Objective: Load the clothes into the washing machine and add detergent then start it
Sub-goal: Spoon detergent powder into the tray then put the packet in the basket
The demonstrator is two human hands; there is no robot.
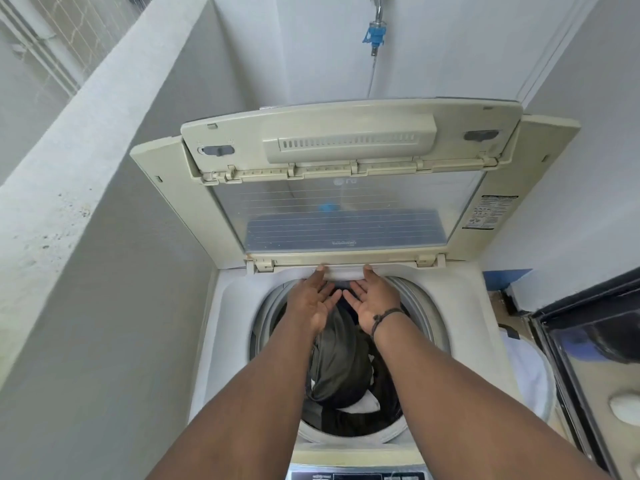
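A cream top-load washing machine point(228, 341) stands with its folding lid point(346, 216) raised against the back. Its drum point(412, 306) holds an olive-grey garment point(337, 368) on top of dark and white clothes. My left hand point(311, 301) and my right hand point(375, 301) reach over the drum to its back rim. Both thumbs touch the front edge of a white drawer point(343, 273) set under the lid hinge. The fingers of both hands are straight and point inward below the drawer. My right wrist wears a dark band. No detergent container is in view.
The control panel point(356, 475) lies at the bottom edge. A round basket with white cloth point(531, 372) stands right of the machine, beside a dark glass-fronted appliance point(588, 358). A concrete ledge point(86, 140) walls in the left side. A blue tap fitting point(374, 36) hangs above.
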